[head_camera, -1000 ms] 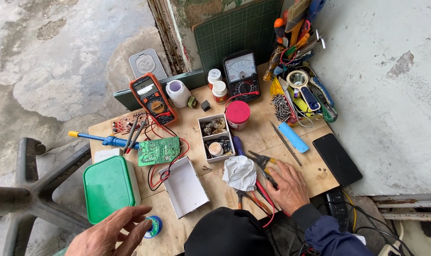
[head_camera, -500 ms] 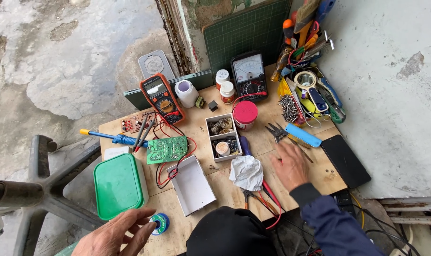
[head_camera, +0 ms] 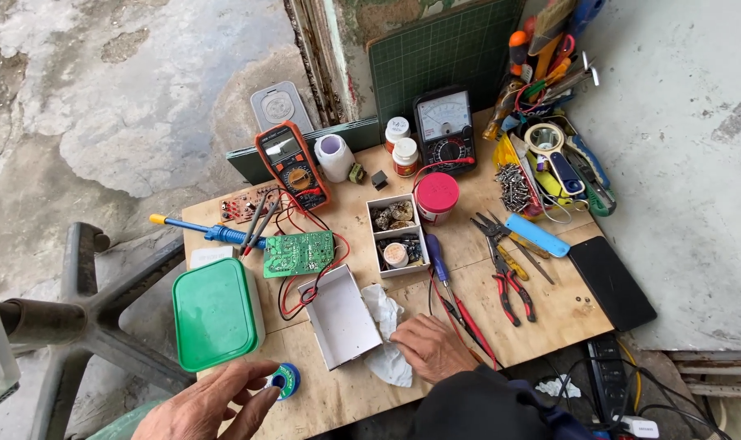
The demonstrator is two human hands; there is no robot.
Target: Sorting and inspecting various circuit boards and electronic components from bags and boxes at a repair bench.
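left hand (head_camera: 211,403) pinches solder spool (head_camera: 285,380) — right hand (head_camera: 432,346) on tissue (head_camera: 384,334)

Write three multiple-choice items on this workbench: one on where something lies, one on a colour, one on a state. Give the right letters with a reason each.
1. Where does the green circuit board lie?
A. Just right of the green-lidded box
B. On the black phone
C. Inside the white open box

2. What colour is the lid of the round tin beside the analogue meter?
A. Blue
B. Red
C. Yellow

3. What is the right hand doing?
A. Gripping the red pliers
B. Lifted clear of the table
C. Resting on a crumpled white cloth

Answers:
1 A: the board sits on the wood up and right of the green-lidded box, left of the divided tray.
2 B: the lid shows plain red.
3 C: its fingers press the white cloth, while the left hand touches a small blue spool.
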